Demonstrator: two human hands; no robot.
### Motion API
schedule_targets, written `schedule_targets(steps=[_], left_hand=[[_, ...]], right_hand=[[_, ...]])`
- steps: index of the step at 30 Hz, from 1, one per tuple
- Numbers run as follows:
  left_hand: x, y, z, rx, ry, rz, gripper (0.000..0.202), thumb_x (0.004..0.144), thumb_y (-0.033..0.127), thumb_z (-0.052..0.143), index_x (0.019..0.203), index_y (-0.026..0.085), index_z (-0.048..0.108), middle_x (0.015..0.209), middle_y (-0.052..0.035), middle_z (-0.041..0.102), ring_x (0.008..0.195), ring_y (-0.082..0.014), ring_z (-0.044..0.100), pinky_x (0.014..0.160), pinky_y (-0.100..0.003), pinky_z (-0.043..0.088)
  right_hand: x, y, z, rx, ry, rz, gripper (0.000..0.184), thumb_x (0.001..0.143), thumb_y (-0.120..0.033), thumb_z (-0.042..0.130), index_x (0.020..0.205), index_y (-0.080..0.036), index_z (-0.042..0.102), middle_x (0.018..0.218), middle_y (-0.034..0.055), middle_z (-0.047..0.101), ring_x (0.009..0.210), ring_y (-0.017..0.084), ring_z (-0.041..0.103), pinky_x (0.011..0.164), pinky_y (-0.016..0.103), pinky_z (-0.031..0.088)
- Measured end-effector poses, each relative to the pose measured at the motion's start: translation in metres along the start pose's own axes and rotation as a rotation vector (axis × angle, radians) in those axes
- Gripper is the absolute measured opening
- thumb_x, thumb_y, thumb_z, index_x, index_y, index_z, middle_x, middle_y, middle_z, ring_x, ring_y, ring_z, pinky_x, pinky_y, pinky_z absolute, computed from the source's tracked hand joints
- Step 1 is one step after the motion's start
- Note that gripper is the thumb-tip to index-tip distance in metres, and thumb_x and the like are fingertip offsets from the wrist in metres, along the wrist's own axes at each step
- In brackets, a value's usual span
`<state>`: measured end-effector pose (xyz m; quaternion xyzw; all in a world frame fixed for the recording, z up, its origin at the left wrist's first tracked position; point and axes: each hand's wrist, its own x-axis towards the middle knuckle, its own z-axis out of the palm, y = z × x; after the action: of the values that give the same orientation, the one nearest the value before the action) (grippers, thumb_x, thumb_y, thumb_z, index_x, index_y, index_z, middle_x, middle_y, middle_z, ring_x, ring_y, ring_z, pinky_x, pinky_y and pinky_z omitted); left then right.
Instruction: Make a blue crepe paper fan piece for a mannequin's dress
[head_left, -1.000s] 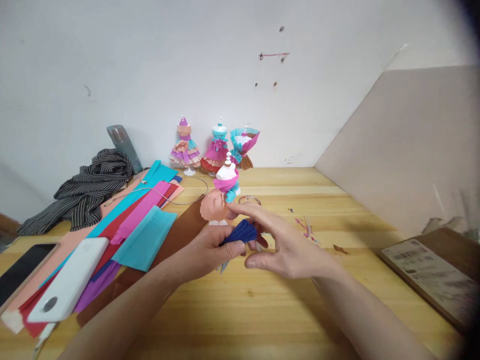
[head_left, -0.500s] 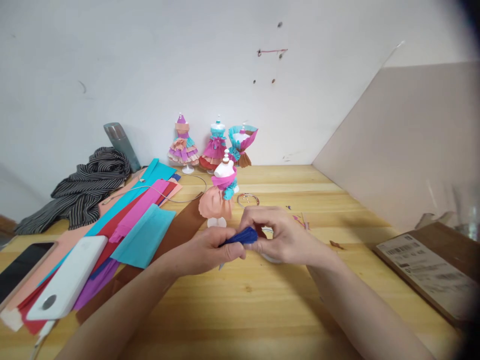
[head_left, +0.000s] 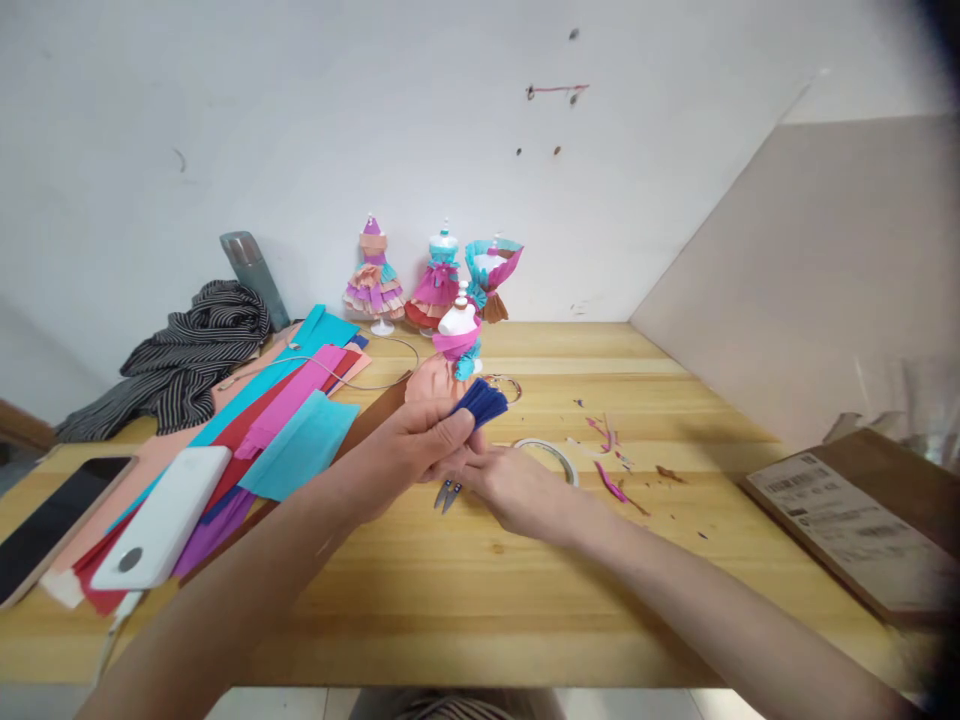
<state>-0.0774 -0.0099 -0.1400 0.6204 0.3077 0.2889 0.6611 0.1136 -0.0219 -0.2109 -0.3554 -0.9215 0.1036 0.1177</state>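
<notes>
My left hand (head_left: 409, 450) pinches a pleated dark blue paper fan (head_left: 480, 402), holding it up above the wooden table (head_left: 525, 600). My right hand (head_left: 517, 490) lies low on the table just under it, its fingers reaching to small scissors (head_left: 448, 493) whose tips show below the left hand; its fingertips are hidden. Right behind the fan stands a small white mannequin (head_left: 457, 350) in a peach, pink and teal paper dress. A tape roll (head_left: 547, 455) lies beside my right hand.
Three dressed mini mannequins (head_left: 433, 285) stand at the wall. Coloured paper sheets (head_left: 285, 430), a white power bank (head_left: 161, 515), a phone (head_left: 45, 525), striped cloth (head_left: 180, 365) and a grey bottle (head_left: 255, 280) are at the left. A cardboard package (head_left: 855, 520) is at the right; paper scraps (head_left: 611, 470) lie nearby.
My right hand has let go of the blue fan and dropped to the table by the scissors. My left hand has lifted the fan up toward the mannequin.
</notes>
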Motion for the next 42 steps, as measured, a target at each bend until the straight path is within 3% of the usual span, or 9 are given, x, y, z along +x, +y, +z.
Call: schedule_targets(steps=[5,15,19,23,26,30,34,37,42], left_hand=[[-0.008,-0.023,-0.007,-0.088,0.120,-0.105,0.045,0.080,0.059,0.058,0.079,0.014,0.057,0.052,0.0072,0.034,0.045,-0.0053,0.022,0.043,-0.022,0.012],[-0.011,-0.054,0.006,-0.127,0.203,-0.143,0.044,0.076,0.058,0.061,0.078,0.015,0.053,0.055,0.0072,0.042,0.044,-0.0043,0.030,0.044,-0.021,0.017],[-0.009,-0.072,0.008,-0.081,0.307,-0.049,0.042,0.079,0.058,0.057,0.077,0.016,0.051,0.059,0.0053,0.047,0.047,-0.0061,0.037,0.047,-0.021,0.027],[-0.008,-0.087,0.008,-0.110,0.339,0.010,0.043,0.082,0.059,0.053,0.082,0.016,0.052,0.055,0.0077,0.042,0.045,-0.0063,0.034,0.047,-0.022,0.025],[-0.007,-0.096,0.010,-0.109,0.290,0.000,0.045,0.083,0.060,0.051,0.085,0.015,0.053,0.053,0.0093,0.037,0.043,-0.0059,0.028,0.045,-0.022,0.020],[-0.009,-0.104,0.016,-0.028,0.193,0.012,0.044,0.084,0.059,0.050,0.085,0.015,0.055,0.052,0.0085,0.034,0.046,-0.0074,0.027,0.047,-0.023,0.021],[-0.012,-0.107,0.016,0.064,0.160,0.038,0.038,0.089,0.052,0.048,0.088,0.016,0.059,0.058,0.0047,0.038,0.054,-0.0105,0.033,0.051,-0.024,0.027],[-0.015,-0.107,0.012,0.100,0.196,0.033,0.038,0.087,0.053,0.050,0.089,0.016,0.061,0.068,0.0004,0.049,0.064,-0.0132,0.041,0.057,-0.024,0.033],[-0.019,-0.107,0.010,-0.032,0.224,-0.066,0.048,0.084,0.060,0.052,0.098,0.016,0.064,0.091,-0.0058,0.061,0.082,-0.0178,0.053,0.069,-0.027,0.044]], right_hand=[[-0.005,-0.001,0.052,-0.299,0.015,0.042,0.018,0.092,-0.009,0.050,0.102,-0.011,0.064,0.090,0.0126,0.065,0.083,0.025,0.057,0.070,0.036,0.045],[-0.011,-0.009,0.068,-0.254,0.080,0.046,0.021,0.098,-0.011,0.037,0.094,-0.014,0.057,0.089,0.0106,0.060,0.082,0.023,0.054,0.073,0.036,0.045],[-0.015,-0.005,0.061,0.099,0.160,0.221,0.013,0.093,-0.012,0.040,0.098,-0.016,0.051,0.093,0.0098,0.057,0.073,0.019,0.054,0.067,0.032,0.047],[-0.022,0.001,0.053,0.418,0.323,0.266,0.014,0.090,-0.023,0.046,0.101,-0.017,0.053,0.090,0.0087,0.059,0.082,0.022,0.055,0.074,0.037,0.046],[-0.024,-0.001,0.048,0.699,0.416,0.325,0.035,0.086,-0.040,0.057,0.112,-0.018,0.054,0.089,0.0058,0.059,0.079,0.020,0.054,0.073,0.035,0.044],[-0.016,-0.015,0.036,0.995,0.439,0.355,0.062,0.075,-0.060,0.066,0.119,-0.017,0.056,0.068,-0.0034,0.042,0.061,0.013,0.040,0.056,0.026,0.034],[-0.011,-0.024,0.022,1.091,0.442,0.340,0.066,0.072,-0.063,0.069,0.117,-0.016,0.061,0.067,-0.0031,0.043,0.059,0.013,0.038,0.054,0.026,0.034],[-0.015,-0.019,0.019,1.135,0.442,0.321,0.057,0.083,-0.063,0.055,0.113,-0.015,0.064,0.067,-0.0013,0.045,0.057,0.013,0.039,0.054,0.027,0.034],[-0.020,-0.008,0.018,1.031,0.420,0.357,0.048,0.091,-0.056,0.049,0.104,-0.014,0.069,0.064,-0.0011,0.045,0.057,0.013,0.042,0.055,0.028,0.035]])
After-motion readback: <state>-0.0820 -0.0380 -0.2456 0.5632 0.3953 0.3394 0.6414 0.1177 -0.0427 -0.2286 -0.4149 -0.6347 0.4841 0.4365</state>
